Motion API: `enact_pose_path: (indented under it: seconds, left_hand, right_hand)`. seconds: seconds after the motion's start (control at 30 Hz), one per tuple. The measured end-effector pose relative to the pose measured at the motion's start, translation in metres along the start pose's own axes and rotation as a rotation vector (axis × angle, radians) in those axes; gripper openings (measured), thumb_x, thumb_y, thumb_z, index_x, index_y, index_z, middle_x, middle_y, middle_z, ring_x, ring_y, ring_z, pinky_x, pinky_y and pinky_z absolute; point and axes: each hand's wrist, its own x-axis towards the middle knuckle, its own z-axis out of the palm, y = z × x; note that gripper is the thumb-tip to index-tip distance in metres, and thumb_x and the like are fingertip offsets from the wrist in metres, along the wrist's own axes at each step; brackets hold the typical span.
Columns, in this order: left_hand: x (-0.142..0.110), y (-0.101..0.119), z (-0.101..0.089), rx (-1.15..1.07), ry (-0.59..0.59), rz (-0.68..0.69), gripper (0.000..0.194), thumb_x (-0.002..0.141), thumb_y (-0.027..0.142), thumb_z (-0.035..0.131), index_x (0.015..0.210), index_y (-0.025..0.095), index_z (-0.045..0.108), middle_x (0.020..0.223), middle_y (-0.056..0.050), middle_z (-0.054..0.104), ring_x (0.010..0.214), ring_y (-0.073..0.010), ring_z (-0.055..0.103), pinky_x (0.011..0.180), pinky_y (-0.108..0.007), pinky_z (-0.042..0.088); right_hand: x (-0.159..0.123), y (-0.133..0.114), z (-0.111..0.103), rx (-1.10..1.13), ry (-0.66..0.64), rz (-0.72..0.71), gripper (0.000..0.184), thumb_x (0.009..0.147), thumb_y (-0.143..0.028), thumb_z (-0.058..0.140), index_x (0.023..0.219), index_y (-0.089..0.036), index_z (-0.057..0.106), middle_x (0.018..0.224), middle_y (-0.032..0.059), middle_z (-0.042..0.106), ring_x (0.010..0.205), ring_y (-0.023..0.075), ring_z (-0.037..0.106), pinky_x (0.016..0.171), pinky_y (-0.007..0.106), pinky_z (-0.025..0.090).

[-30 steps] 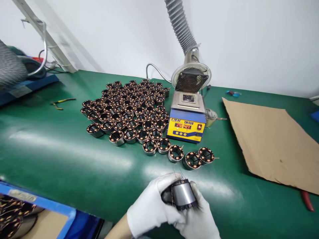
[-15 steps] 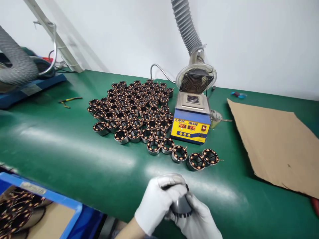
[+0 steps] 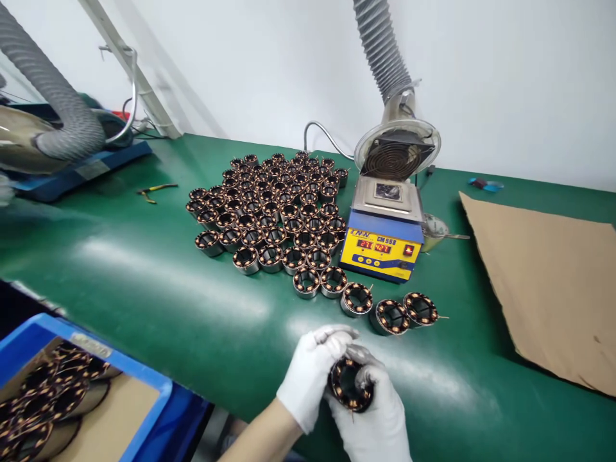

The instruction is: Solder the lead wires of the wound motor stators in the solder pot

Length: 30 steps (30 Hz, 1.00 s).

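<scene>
Just above the front of the green bench, I hold a motor stator (image 3: 350, 393), its copper-wound open end tilted toward me. My right hand (image 3: 378, 410), in a white glove, wraps the stator with the thumb hooked over its rim. My left hand (image 3: 310, 369), gloved too, has curled fingers against the stator's upper left edge; their tips are partly hidden. A short wire end sticks out at the stator's lower rim. Beyond my hands stand more stators, the nearest being one stator (image 3: 391, 317) beside another with a wire pointing right (image 3: 420, 309).
A solder pot (image 3: 380, 247) with a lit display stands behind, under an extraction hood (image 3: 398, 151). Left of it are many upright stators (image 3: 269, 256). Cardboard (image 3: 553, 289) lies at right, pliers (image 3: 156, 191) at left. A blue crate (image 3: 166, 388) of stators is at lower left.
The stator has been turned, from its dark side showing to its wound end facing me. My left hand has shifted to its upper edge. The view has swung slightly left.
</scene>
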Motion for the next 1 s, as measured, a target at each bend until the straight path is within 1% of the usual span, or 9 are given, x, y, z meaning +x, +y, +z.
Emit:
enact_pose_path:
  seconds: [0.1, 0.17, 0.23, 0.37, 0.5, 0.67, 0.73, 0.83, 1.0]
  left_hand:
    - [0.001, 0.017, -0.008, -0.143, 0.072, 0.108, 0.03, 0.064, 0.037, 0.082, 0.084, 0.017, 0.07, 0.078, -0.004, 0.07, 0.079, -0.0179, 0.066, 0.074, -0.021, 0.05]
    - [0.001, 0.027, -0.016, 0.047, 0.039, 0.074, 0.037, 0.061, 0.027, 0.082, 0.095, 0.019, 0.07, 0.094, -0.006, 0.071, 0.093, -0.0206, 0.064, 0.079, -0.022, 0.049]
    - [0.0, 0.029, -0.02, 0.29, 0.0, -0.037, 0.039, 0.058, 0.021, 0.079, 0.096, 0.018, 0.07, 0.097, -0.006, 0.07, 0.093, -0.0226, 0.064, 0.076, -0.024, 0.05]
    - [-0.001, 0.019, -0.009, 0.365, 0.094, -0.121, 0.017, 0.054, 0.023, 0.069, 0.068, 0.014, 0.069, 0.069, -0.005, 0.069, 0.07, -0.0226, 0.063, 0.065, -0.028, 0.05]
    - [0.002, 0.016, 0.002, 0.392, 0.138, -0.101, 0.011, 0.047, 0.021, 0.067, 0.055, 0.015, 0.064, 0.058, -0.003, 0.065, 0.059, -0.0206, 0.06, 0.057, -0.026, 0.047]
    - [0.004, 0.026, -0.009, 0.366, 0.276, 0.003, 0.037, 0.053, 0.032, 0.073, 0.085, 0.014, 0.071, 0.086, -0.008, 0.072, 0.082, -0.026, 0.064, 0.072, -0.03, 0.05]
    - [0.001, 0.028, -0.015, 0.404, 0.168, -0.041, 0.039, 0.056, 0.032, 0.073, 0.091, 0.015, 0.071, 0.09, -0.007, 0.071, 0.085, -0.0255, 0.064, 0.074, -0.03, 0.05]
    - [-0.002, 0.029, -0.015, 0.488, -0.027, -0.125, 0.015, 0.066, 0.028, 0.066, 0.074, 0.016, 0.071, 0.075, -0.001, 0.069, 0.073, -0.0205, 0.061, 0.067, -0.026, 0.046]
    - [0.003, 0.035, -0.009, 0.512, -0.14, -0.14, 0.013, 0.065, 0.02, 0.056, 0.054, 0.016, 0.062, 0.051, 0.004, 0.054, 0.053, -0.0141, 0.048, 0.054, -0.023, 0.039]
  right_hand:
    - [0.005, -0.004, -0.002, -0.046, 0.033, -0.023, 0.029, 0.076, -0.045, 0.063, 0.084, -0.024, 0.045, 0.089, 0.0111, 0.07, 0.078, 0.0263, 0.07, 0.058, 0.034, 0.058]
    - [0.003, -0.002, -0.002, -0.039, 0.014, -0.017, 0.033, 0.074, -0.046, 0.066, 0.085, -0.024, 0.044, 0.092, 0.0113, 0.07, 0.08, 0.0264, 0.07, 0.059, 0.034, 0.058]
    - [-0.002, 0.0, -0.002, -0.02, -0.033, -0.001, 0.034, 0.073, -0.045, 0.068, 0.087, -0.024, 0.046, 0.097, 0.0118, 0.07, 0.085, 0.0267, 0.07, 0.06, 0.033, 0.058]
    - [-0.005, -0.002, -0.004, 0.04, -0.089, 0.082, 0.034, 0.073, -0.044, 0.069, 0.088, -0.025, 0.044, 0.102, 0.0125, 0.069, 0.085, 0.026, 0.069, 0.061, 0.032, 0.057]
    - [-0.004, -0.006, -0.005, 0.083, -0.102, 0.159, 0.033, 0.073, -0.042, 0.07, 0.087, -0.025, 0.045, 0.105, 0.0127, 0.068, 0.086, 0.0266, 0.069, 0.065, 0.035, 0.056]
    - [-0.008, 0.0, 0.0, 0.136, -0.089, 0.127, 0.037, 0.074, -0.038, 0.07, 0.101, -0.025, 0.049, 0.108, 0.013, 0.068, 0.094, 0.0294, 0.067, 0.07, 0.039, 0.058]
    - [-0.009, 0.001, 0.0, 0.137, -0.077, 0.115, 0.041, 0.075, -0.038, 0.069, 0.108, -0.024, 0.049, 0.109, 0.0131, 0.067, 0.094, 0.0296, 0.067, 0.073, 0.042, 0.057]
    - [-0.006, 0.0, -0.003, 0.105, -0.078, 0.103, 0.042, 0.074, -0.04, 0.069, 0.109, -0.024, 0.052, 0.104, 0.0118, 0.069, 0.089, 0.0296, 0.068, 0.073, 0.042, 0.058]
    - [-0.006, -0.002, -0.003, 0.126, -0.093, 0.13, 0.041, 0.074, -0.041, 0.069, 0.108, -0.023, 0.054, 0.103, 0.0112, 0.069, 0.089, 0.0294, 0.068, 0.072, 0.042, 0.058]
